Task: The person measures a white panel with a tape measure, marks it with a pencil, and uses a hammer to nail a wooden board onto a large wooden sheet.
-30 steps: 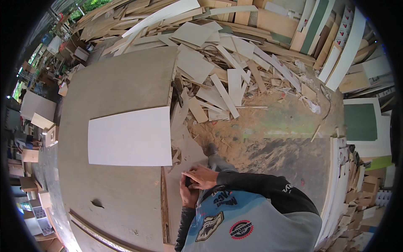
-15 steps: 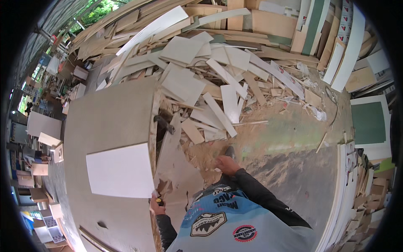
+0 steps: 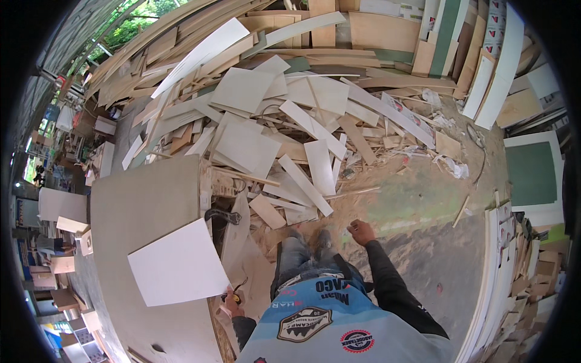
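Observation:
My left hand [image 3: 233, 304] is closed at the table's right edge, around a small black-and-yellow tool [image 3: 235, 296] whose kind I cannot make out. It is right beside the near right corner of a white rectangular board [image 3: 178, 264], which lies askew on the large grey-brown tabletop [image 3: 145, 196]. Out over the floor, away from the table, my right hand [image 3: 362, 232] has its fingers curled in; whatever may be inside is too small to tell.
A black curved fixture [image 3: 223, 215] juts from the table's right edge. Beyond it spreads a heap of board offcuts [image 3: 248, 142]. Sawdust [image 3: 387, 242] covers the floor, and a cable [image 3: 478, 151] lies at the right. Stacked white panels [image 3: 490, 266] line the right side.
The white board has turned on the tabletop, its far right corner now tilted nearer me. My right hand has swung out to the right from before my body. The view has shifted.

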{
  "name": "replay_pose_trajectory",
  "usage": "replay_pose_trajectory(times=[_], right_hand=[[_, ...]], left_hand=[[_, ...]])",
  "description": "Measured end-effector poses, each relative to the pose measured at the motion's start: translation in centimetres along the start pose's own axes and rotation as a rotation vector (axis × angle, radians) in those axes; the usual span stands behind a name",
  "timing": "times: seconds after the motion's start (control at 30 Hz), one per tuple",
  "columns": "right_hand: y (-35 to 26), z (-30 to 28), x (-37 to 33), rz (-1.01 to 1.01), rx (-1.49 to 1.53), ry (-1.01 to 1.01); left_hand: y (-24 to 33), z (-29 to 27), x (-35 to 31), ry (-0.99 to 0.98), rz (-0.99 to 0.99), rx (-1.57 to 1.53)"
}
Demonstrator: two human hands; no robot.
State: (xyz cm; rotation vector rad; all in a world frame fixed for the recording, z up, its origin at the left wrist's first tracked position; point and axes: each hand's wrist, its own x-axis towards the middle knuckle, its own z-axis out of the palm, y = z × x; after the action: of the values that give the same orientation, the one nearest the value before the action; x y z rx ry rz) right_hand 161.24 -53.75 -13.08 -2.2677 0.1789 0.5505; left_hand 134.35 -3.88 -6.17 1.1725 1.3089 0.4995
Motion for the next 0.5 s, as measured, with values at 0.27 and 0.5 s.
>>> replay_pose_trajectory(times=[0.27, 0.5], right_hand=[[-4.6, 5.4, 3.3, -0.025, -0.156, -0.498], [-2.5, 2.5, 7.3, 0.165, -0.004, 0.029]], left_hand=[[3.9, 6.1, 8.5, -0.041, 0.021, 0.141], [7.3, 14.7, 11.2, 0.067, -0.004, 0.031]])
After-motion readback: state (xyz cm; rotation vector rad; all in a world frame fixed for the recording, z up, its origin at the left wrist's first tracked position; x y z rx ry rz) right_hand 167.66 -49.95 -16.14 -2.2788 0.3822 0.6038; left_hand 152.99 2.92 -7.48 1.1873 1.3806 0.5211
